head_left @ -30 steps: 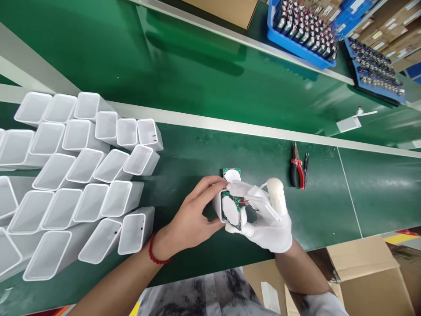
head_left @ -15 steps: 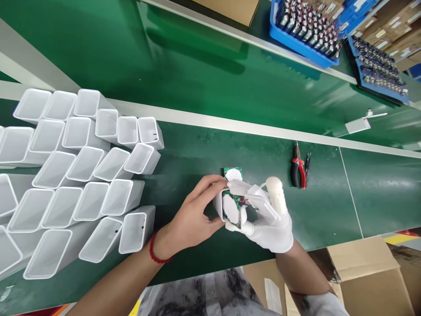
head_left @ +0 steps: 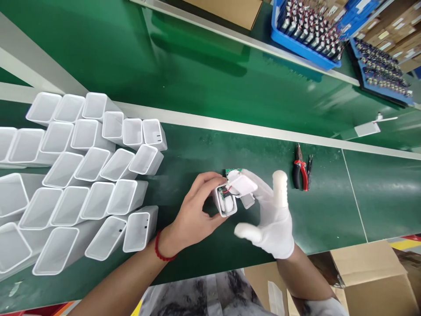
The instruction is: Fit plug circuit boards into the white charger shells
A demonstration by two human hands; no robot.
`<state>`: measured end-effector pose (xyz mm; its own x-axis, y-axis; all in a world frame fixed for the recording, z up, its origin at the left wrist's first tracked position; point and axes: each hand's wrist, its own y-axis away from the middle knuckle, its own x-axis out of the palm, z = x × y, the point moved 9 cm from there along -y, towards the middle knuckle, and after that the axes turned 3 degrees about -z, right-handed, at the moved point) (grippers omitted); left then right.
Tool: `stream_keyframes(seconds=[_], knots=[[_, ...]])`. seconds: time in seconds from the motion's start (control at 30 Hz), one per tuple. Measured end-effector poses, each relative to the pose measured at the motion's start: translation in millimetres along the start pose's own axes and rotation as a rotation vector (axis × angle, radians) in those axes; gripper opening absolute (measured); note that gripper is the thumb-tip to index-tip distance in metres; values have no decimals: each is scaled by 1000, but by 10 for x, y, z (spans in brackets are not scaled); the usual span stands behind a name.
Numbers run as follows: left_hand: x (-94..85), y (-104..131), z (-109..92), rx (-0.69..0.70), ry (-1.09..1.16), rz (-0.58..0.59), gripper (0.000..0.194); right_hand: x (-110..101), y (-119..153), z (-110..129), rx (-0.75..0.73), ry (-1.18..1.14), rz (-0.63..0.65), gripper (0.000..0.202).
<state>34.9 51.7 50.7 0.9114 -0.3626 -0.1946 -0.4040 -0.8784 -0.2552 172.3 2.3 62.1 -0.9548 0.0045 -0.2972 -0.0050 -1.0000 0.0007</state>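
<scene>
In my left hand [head_left: 194, 215], bare with a red wristband, is a small white plastic housing [head_left: 234, 210], gripped between thumb and fingers with its opening facing me. Inside it sit wires and a white rounded part. A white cap [head_left: 244, 185] hangs at the opening, joined by red and black wires. Just behind the housing shows a green circuit board [head_left: 230, 171] with a white part on it. My right hand [head_left: 274, 219], in a white glove, is spread with thumb and one finger apart. Its other fingers reach behind the cap; whether they touch it I cannot tell.
Several open white housings [head_left: 94, 195] stand in rows at the left. Red-black pliers [head_left: 300, 169] and black tweezers [head_left: 309, 166] lie to the right. On the shelf are a blue bin [head_left: 304, 50] of wired parts and a blue tray [head_left: 383, 74]. Cardboard boxes [head_left: 375, 276] stand below the table edge.
The board and white parts have gone deeper into the housing. My right hand has let go of the housing's edge and opened, its thumb now away from it.
</scene>
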Motion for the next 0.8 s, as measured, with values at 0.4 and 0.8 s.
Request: stream_keyframes(seconds=[0.4, 0.8], knots=[[66, 24, -135, -80, 207, 201, 61, 178, -179, 161, 41, -27, 133, 45], [-82, -8, -217, -24, 156, 140, 36, 260, -159, 54, 109, -115, 330, 77]])
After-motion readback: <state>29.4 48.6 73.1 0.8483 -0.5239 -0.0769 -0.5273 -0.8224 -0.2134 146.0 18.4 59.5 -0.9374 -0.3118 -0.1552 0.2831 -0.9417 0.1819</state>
